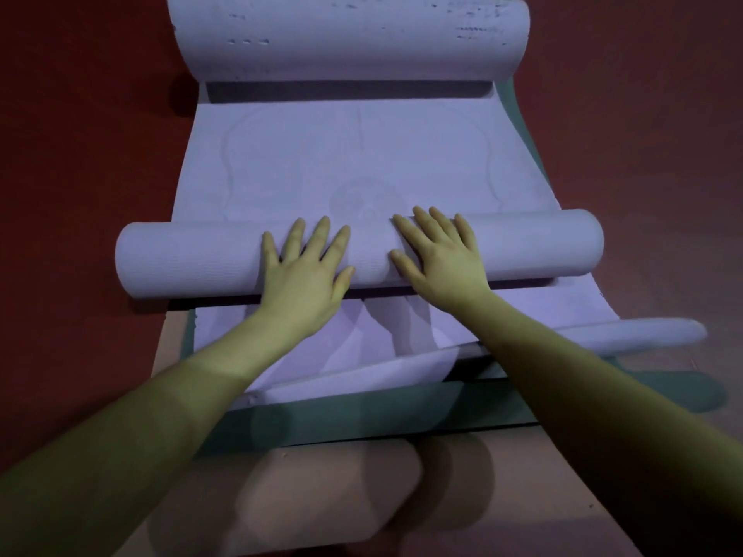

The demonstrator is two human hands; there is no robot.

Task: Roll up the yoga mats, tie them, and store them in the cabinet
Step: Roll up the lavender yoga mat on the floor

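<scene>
Nearest, at the bottom of the frame, a pinkish mat (pixel 329 496) lies flat on the red floor (pixel 80 154), with a grey-green mat (pixel 362 412) on top of it and a lavender layer (pixel 362 339) above that, whose near edge curls up toward the lower right. Whether that lavender layer belongs to the mat being rolled or is a separate one I cannot tell.

Just beyond, across the middle of the frame, sits the rolled part of the lavender yoga mat (pixel 181 259), a tight cylinder lying crosswise. Both hands rest flat on top of it, side by side near its centre: the left hand (pixel 305 271) and the right hand (pixel 438 259), fingers straight and spread, pressing rather than clasping anything.

So the step in hand looks like rolling, roughly midway. Ahead of the roll a flat stretch of mat (pixel 362 154) is still to be taken up, and at the top of the frame the far end (pixel 349 38) curves upward in a big loose curl.

Next, the palms would need to push the roll forward evenly, keeping its ends square, and flatten that far curl as it arrives.

No cabinet, tie or other container is in view.
</scene>
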